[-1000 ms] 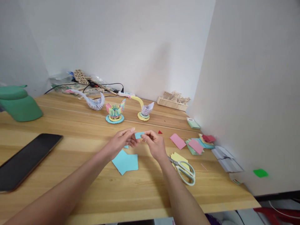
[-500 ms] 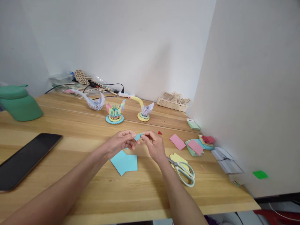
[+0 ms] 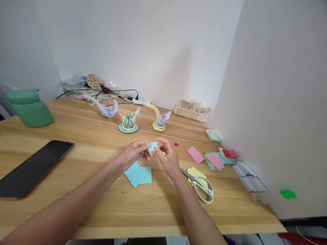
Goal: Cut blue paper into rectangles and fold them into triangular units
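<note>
Between my two hands is a small piece of blue paper (image 3: 153, 146), held above the table. My left hand (image 3: 135, 153) pinches its left side between thumb and fingers. At its right side my right hand (image 3: 167, 156) grips the edge, thumb below and fingers curled behind. Sheets of the same blue paper (image 3: 139, 174) lie fanned on the table under my hands. Right of my right wrist, scissors (image 3: 201, 187) rest partly on yellow paper sheets (image 3: 196, 173).
Folded-paper swans (image 3: 160, 119) stand at the back, one on a blue base. A phone (image 3: 35, 166) and a green container (image 3: 30, 109) are on the left. Pink paper (image 3: 195, 154) and other coloured stacks lie right. A wooden block piece (image 3: 191, 111) is by the wall.
The small blue paper has turned so that its flat face now shows more. My fingers have shifted slightly on it. The whole view has moved a little.
</note>
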A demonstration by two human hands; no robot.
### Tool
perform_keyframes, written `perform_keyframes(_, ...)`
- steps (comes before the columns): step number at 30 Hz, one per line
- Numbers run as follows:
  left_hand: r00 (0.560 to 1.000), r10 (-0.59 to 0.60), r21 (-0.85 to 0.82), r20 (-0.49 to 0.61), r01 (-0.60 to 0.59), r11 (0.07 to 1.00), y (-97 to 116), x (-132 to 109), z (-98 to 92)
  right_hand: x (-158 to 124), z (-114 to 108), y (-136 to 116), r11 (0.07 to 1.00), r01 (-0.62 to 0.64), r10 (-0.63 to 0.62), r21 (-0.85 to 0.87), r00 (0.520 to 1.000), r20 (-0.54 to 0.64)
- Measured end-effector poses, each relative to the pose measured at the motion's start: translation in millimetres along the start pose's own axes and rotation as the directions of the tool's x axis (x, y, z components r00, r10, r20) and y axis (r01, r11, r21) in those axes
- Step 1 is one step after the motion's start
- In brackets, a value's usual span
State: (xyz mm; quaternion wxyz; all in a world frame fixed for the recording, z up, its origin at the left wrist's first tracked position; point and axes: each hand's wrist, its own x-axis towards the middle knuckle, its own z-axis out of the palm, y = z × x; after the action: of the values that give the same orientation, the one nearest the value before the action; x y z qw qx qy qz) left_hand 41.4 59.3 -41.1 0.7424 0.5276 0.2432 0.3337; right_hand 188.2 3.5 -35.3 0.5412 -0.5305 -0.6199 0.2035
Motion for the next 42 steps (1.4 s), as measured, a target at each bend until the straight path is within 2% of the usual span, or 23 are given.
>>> perform_keyframes(6, 0.982, 0.174, 0.154, -0.072, -0.162, 0.975, -1.7, -0.4, -0.5, -1.1, 0.9, -2.6, 0.996, -0.024, 0.019, 0.089, 0.999, 0.049)
perform_keyframes(9, 0.967, 0.227, 0.245, -0.116, -0.193, 0.95, 2.8, -1.2, 1.0, -1.5, -1.7, -3.5, 0.996, -0.033, 0.024, 0.083, 0.994, 0.105)
perform_keyframes(13, 0.98, 0.143, 0.166, -0.14, -0.119, 0.979, 7.9, -0.7, -0.2, 0.1, -8.8, -4.8, 0.999, 0.017, -0.025, 0.042, 0.981, 0.19)
perform_keyframes(16, 0.995, 0.061, 0.01, -0.083, -0.061, 0.998, 8.3, -0.5, -2.6, 2.2, -13.5, -5.4, 0.995, 0.101, -0.098, -0.003, 0.977, 0.192)
perform_keyframes(19, 0.999, 0.01, -0.062, -0.046, -0.013, 0.998, 7.1, -1.4, -2.6, 3.8, -15.1, -3.6, 0.986, 0.168, -0.166, 0.007, 0.966, 0.199)
perform_keyframes(21, 0.999, -0.016, -0.065, -0.046, 0.013, 0.998, 6.7, -2.4, -1.3, 4.3, -14.8, -0.8, 0.978, 0.207, -0.203, -0.003, 0.96, 0.191)
perform_keyframes(24, 0.998, -0.016, -0.104, -0.063, 0.009, 0.995, 6.8, -3.8, 0.4, 4.4, -14.0, 3.2, 0.966, 0.254, -0.248, -0.044, 0.962, 0.117)
perform_keyframes(27, 0.999, 0.002, -0.186, -0.036, -0.009, 0.982, 6.7, -4.4, -0.1, 4.4, -13.8, 4.3, 0.965, 0.246, -0.245, -0.085, 0.969, 0.025)
perform_keyframes(30, 1.0, 0.007, -0.209, 0.029, -0.001, 0.978, 5.9, -4.2, -0.9, 4.3, -13.5, 3.5, 0.975, 0.2, -0.202, -0.099, 0.979, -0.008)
perform_keyframes(32, 0.999, 0.013, -0.212, 0.041, -0.004, 0.977, 5.5, -3.7, -0.4, 4.1, -12.8, 3.0, 0.981, 0.171, -0.173, -0.093, 0.985, -0.006)
perform_keyframes(35, 1.0, 0.018, -0.234, -0.004, -0.018, 0.972, 5.8, -2.9, 1.0, 4.3, -11.8, 2.3, 0.988, 0.14, -0.138, -0.07, 0.99, 0.034)
perform_keyframes(42, 0.999, 0.016, -0.251, -0.033, -0.024, 0.968, 5.3, -2.3, -1.5, 5.8, -13.1, -0.1, 0.992, 0.124, -0.122, -0.021, 0.991, 0.062)
